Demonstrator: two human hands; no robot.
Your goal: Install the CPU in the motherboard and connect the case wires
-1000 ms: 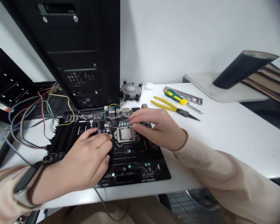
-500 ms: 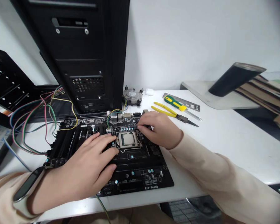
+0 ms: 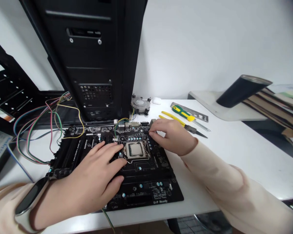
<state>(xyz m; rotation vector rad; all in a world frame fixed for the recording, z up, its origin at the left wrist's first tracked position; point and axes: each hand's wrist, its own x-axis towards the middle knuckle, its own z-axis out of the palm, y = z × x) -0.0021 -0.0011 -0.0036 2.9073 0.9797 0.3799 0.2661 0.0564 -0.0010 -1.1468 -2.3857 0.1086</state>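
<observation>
A black motherboard (image 3: pixel 146 182) lies flat on the white table (image 3: pixel 239 152), with a metal CPU socket (image 3: pixel 136 150) near its middle. My left hand (image 3: pixel 92 182) rests palm down on the board, fingers stretched toward the socket's left edge. My right hand (image 3: pixel 172 136) sits at the socket's right side, fingers curled with their tips pressing on the board by the socket; I cannot make out anything between them. A dark band (image 3: pixel 30 196) is on my left wrist.
A black computer case (image 3: pixel 95 61) stands open behind the board, with coloured wires (image 3: pixel 39 130) trailing left. A round cooler fan (image 3: pixel 141 104), yellow pliers (image 3: pixel 178 121), a green-yellow screwdriver (image 3: pixel 185 114), a metal I/O plate (image 3: pixel 197 113) and a monitor stand (image 3: pixel 234 94) lie right.
My right hand has slid from over the socket's top edge to its right side, fingers curling in. The left hand has barely moved. The view has tilted upward a little.
</observation>
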